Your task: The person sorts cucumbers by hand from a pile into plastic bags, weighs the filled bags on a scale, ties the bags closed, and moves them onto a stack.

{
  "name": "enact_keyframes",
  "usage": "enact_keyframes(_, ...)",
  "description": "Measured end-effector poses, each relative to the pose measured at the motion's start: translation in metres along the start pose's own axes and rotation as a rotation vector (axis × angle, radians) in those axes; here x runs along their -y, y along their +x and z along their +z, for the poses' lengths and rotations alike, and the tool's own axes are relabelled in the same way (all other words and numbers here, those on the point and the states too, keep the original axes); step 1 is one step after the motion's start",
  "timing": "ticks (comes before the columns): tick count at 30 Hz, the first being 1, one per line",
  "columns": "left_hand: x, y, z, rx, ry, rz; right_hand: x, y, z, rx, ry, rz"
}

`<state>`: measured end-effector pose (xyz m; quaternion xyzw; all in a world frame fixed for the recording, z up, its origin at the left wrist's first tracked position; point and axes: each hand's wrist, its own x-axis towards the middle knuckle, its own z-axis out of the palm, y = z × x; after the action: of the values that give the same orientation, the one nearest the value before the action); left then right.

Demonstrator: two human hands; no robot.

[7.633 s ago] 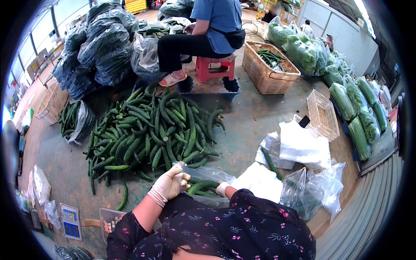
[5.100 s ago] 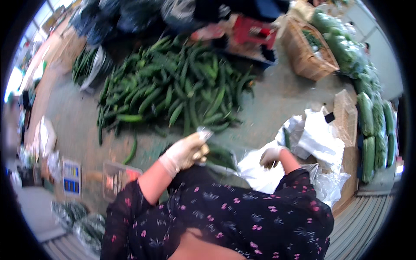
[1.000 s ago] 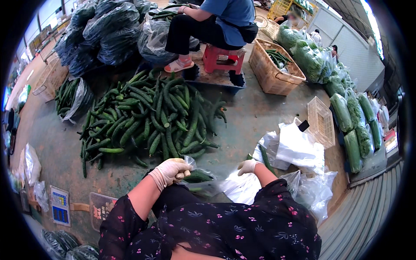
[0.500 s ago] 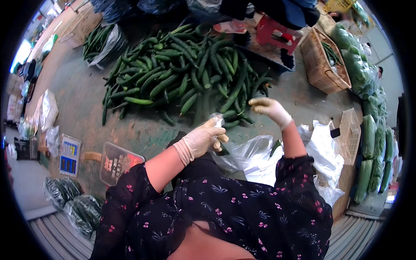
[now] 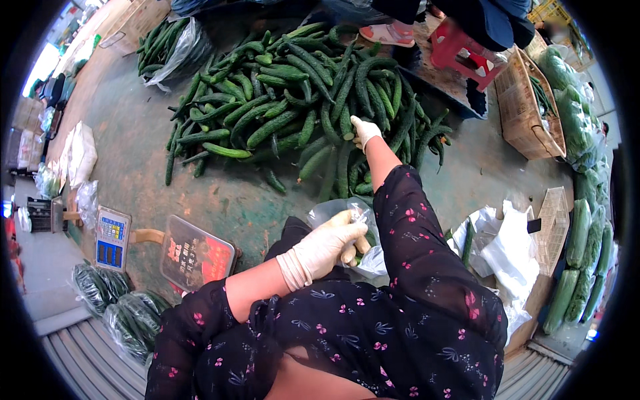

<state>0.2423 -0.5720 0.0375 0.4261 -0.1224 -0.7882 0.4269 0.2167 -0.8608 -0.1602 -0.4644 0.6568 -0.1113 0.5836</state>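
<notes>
My left hand [image 5: 331,245], in a pale thin glove, is closed on the gathered edge of a clear plastic bag [image 5: 327,209] in front of my lap. Something pale green shows inside the bag, partly covered by my fingers. My right hand [image 5: 365,134], gloved the same way, reaches out to the near middle of a big heap of dark green cucumbers [image 5: 270,100]. Its fingers curl against the end of one cucumber [image 5: 346,124]; my palm hides part of the grip. Below that hand, a few cucumbers look blurred.
On the left lie a scale with a keypad [image 5: 112,237] and flat pan [image 5: 197,252], and bagged cucumbers [image 5: 130,327]. White bags [image 5: 510,253] and a crate [image 5: 527,107] lie right, beside stacked packed cucumbers [image 5: 580,267]. Beyond the heap, a person's foot [image 5: 387,33] is near a red stool [image 5: 460,53].
My right hand has moved forward and left, from beside the heap onto a cucumber. My left hand still holds the bag, slightly nearer to me. The view has shifted a little.
</notes>
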Motion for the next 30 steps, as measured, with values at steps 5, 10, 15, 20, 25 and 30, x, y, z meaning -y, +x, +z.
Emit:
enact_keyframes(5,-0.003,0.000,-0.003,0.033,0.048,-0.061,-0.018,0.015,-0.015,0.107,0.283,0.011)
enact_keyframes(10,-0.004,0.003,0.003,-0.010,0.051,-0.096,-0.041,-0.016,-0.088,0.338,0.743,0.162)
enact_keyframes(15,-0.004,0.004,0.014,-0.010,-0.130,0.001,-0.076,-0.085,-0.121,0.711,1.215,0.288)
enact_keyframes(20,0.008,0.015,0.014,-0.004,-0.164,0.134,-0.113,-0.166,-0.114,0.926,1.181,0.056)
enact_keyframes(25,-0.002,0.006,0.010,-0.049,-0.256,0.072,-0.101,-0.240,-0.081,1.197,0.970,-0.103)
enact_keyframes(30,0.004,0.014,0.012,-0.124,-0.297,0.073,-0.127,-0.243,-0.046,1.052,0.701,-0.271)
